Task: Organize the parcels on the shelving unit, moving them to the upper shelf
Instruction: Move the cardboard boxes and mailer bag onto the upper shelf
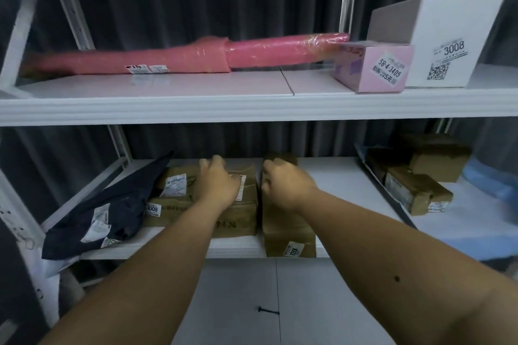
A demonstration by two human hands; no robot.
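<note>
On the lower shelf (350, 185) stands a wide brown carton (185, 211) with a 3008 sticker; a second flat brown parcel lies on top of it. My left hand (220, 182) lies on that top parcel with its fingers bent over the far edge. Right beside it is a narrow brown parcel (288, 232). My right hand (286, 180) is above that one, fingers curled at its upper left edge by the gap between the two. The upper shelf (252, 106) holds a long pink wrapped parcel (196, 57), a pink box (375, 68) and a white box (437, 39).
A dark blue mailer bag (112, 204) leans at the lower shelf's left end, overhanging the front. Several brown boxes (420, 176) and something blue (493, 179) fill the bay to the right. White uprights frame both bays. Bare shelf board shows in front of the pink parcel.
</note>
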